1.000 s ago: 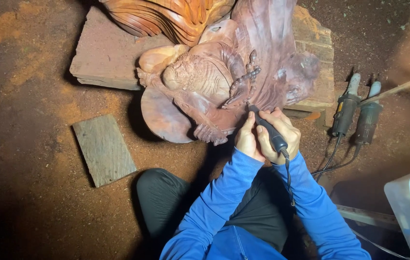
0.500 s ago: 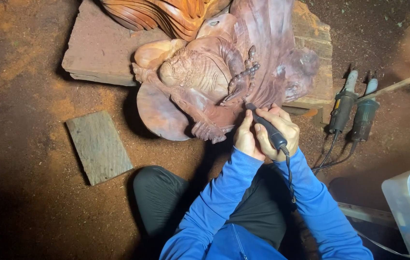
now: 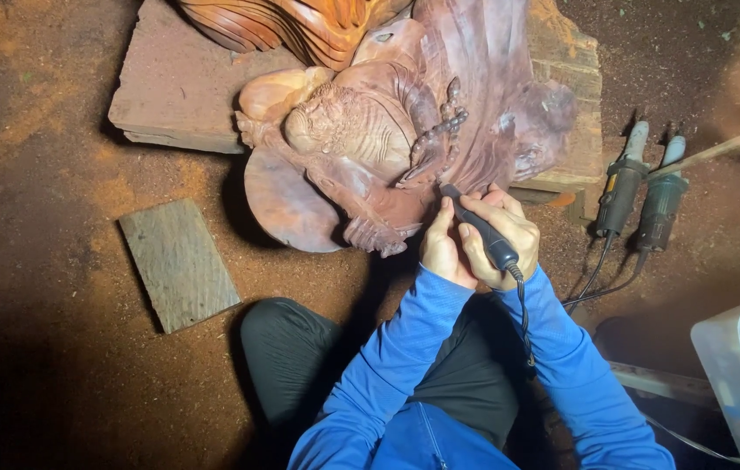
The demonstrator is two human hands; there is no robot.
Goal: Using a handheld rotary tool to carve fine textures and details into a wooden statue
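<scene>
A large reddish-brown wooden carving [image 3: 370,148] of a figure lies on a flat wooden slab [image 3: 183,91] on the dusty floor. My right hand [image 3: 509,235] grips a dark corded rotary tool [image 3: 478,228], its tip pressed against the carving's lower right side. My left hand [image 3: 441,248] sits right beside it, fingers resting on the tool's front end and against the wood. Both arms are in blue sleeves. The tool's cord [image 3: 524,313] runs down between my forearms.
A small grey wooden board [image 3: 178,261] lies on the floor to the left. Two more corded power tools [image 3: 639,187] lie at the right, beside a thin stick [image 3: 718,150]. A clear plastic box [image 3: 739,365] stands at the lower right. My dark-trousered knee [image 3: 287,348] is below.
The view has shifted slightly, so the carving and board sit a little lower and more to the left. Both hands stay on the tool at the same spot on the carving.
</scene>
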